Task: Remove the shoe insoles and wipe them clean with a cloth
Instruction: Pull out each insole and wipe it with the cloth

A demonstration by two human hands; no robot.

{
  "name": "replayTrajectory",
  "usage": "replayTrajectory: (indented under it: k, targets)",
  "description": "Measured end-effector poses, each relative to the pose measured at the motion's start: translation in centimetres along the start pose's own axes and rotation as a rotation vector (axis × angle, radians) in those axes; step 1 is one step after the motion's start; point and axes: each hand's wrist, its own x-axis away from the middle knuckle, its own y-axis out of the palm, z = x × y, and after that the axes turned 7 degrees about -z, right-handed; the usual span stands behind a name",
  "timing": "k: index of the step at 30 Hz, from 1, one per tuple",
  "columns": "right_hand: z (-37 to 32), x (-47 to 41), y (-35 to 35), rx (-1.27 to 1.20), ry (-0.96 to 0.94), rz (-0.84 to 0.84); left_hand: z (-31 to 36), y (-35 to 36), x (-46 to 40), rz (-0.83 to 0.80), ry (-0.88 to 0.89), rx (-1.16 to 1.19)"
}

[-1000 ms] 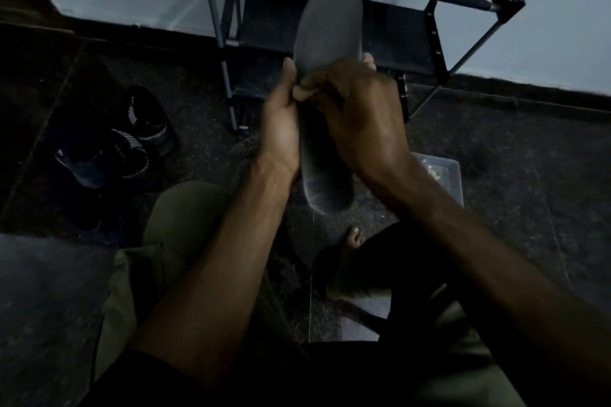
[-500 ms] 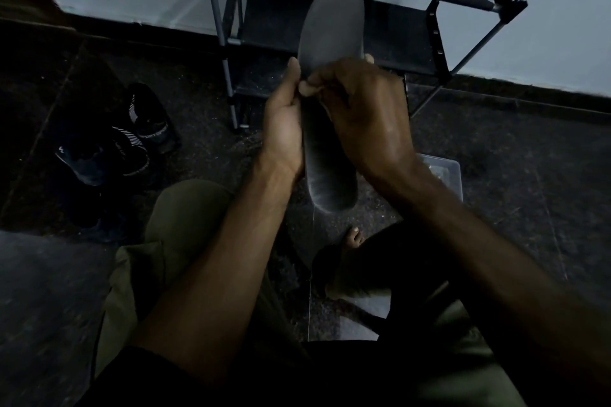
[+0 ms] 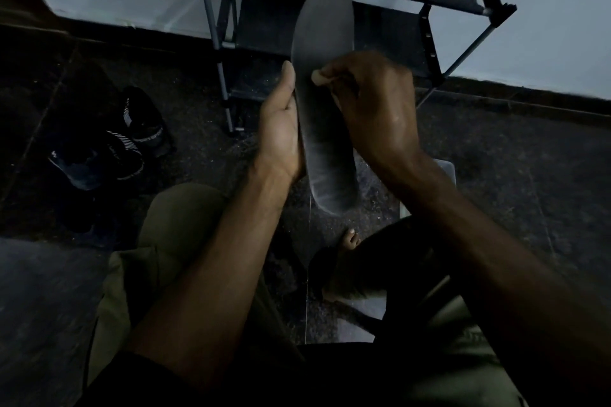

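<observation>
- Insole (image 3: 325, 102): dark grey, long, held roughly upright at frame centre, toe end toward 12 o'clock, heel end toward 6 o'clock; a pale dusty smear shows near the heel.
- Left hand (image 3: 281, 129): at 9 o'clock of the insole, palm against its edge, thumb straight along the left rim; the fingers go behind and are hidden, so it supports and holds the insole.
- Right hand (image 3: 373, 106): at 3 o'clock of the insole, fingers curled, thumb tip pressed on the upper face of the insole, pinching it. Whether a cloth lies under this hand cannot be told.
- Shoe rack (image 3: 426, 10): dark frame with fabric shelves, at 12 o'clock behind the insole, against a pale wall.
- Shoes (image 3: 109, 149): a dark pair with white striping, on the floor at 9 o'clock, well apart from the hands.
- Clear plastic container (image 3: 444, 172): at 3 o'clock, mostly hidden by the right forearm.
- Bare foot (image 3: 350, 241): toes visible at 6 o'clock below the insole's heel.
- Floor (image 3: 529, 175): dark speckled stone.
</observation>
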Motion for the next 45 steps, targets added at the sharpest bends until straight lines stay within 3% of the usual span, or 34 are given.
replayTrajectory:
  k: [10, 14, 17, 23, 30, 38, 45]
  targets:
    - [-1.8, 2.9, 0.6, -0.054, -0.066, -0.060, 0.4, 0.2, 0.4, -0.084, -0.073, 0.094]
    - [-0.8, -0.7, 0.4, -0.005, -0.008, 0.018, 0.0, 0.5, 0.2, 0.057, -0.022, -0.020]
    - [-1.2, -1.1, 0.7, -0.013, -0.016, 0.014, 0.3, 0.7, 0.4, 0.053, -0.004, -0.025]
    - [-2.4, 2.9, 0.7, -0.047, -0.091, -0.096, 0.5, -0.1, 0.4, -0.105, -0.057, 0.064]
    - [1.3, -1.4, -0.5, 0.090, -0.013, -0.020, -0.1, 0.3, -0.1, 0.013, 0.013, -0.044]
    - [-0.9, 3.3, 0.0, 0.040, -0.051, -0.069, 0.2, -0.2, -0.3, -0.097, -0.034, 0.085]
    - [1.5, -1.6, -0.8, 0.112, -0.035, -0.009, -0.2, 0.5, -0.2, 0.007, 0.022, 0.005]
